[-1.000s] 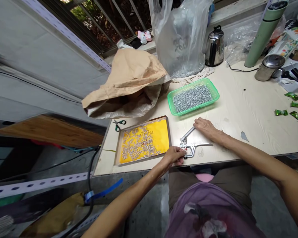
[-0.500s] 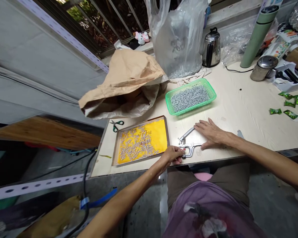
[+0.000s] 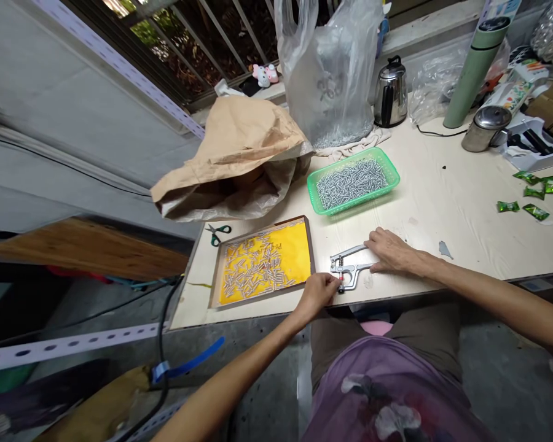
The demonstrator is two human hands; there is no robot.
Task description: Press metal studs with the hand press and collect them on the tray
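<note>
A metal hand tool (image 3: 349, 268) with two long handles and a spring lies near the table's front edge. My right hand (image 3: 389, 250) is closed round the ends of both handles. At the tool's left end, the fingers of my left hand (image 3: 321, 291) are pinched together; whatever they hold is too small and hidden to name. Left of that hand is a shallow tray (image 3: 309, 245) with a yellow bottom and many small metal pins (image 3: 262, 270). Behind the tool stands a green basket (image 3: 391, 178) full of small metal pieces (image 3: 352, 184).
Scissors (image 3: 217, 234) lie behind the tray's left corner. A brown paper sack (image 3: 244, 141), a plastic bag (image 3: 329, 80) and a kettle (image 3: 391, 92) stand at the back. Green wrapped sweets (image 3: 536, 212), a metal cup (image 3: 486, 129) and a green flask (image 3: 477, 73) are at the right.
My right hand has gone from spread fingers to closed round the handles, which are nearer each other. My left hand stays at the tool's end, its fingers more tucked in.
</note>
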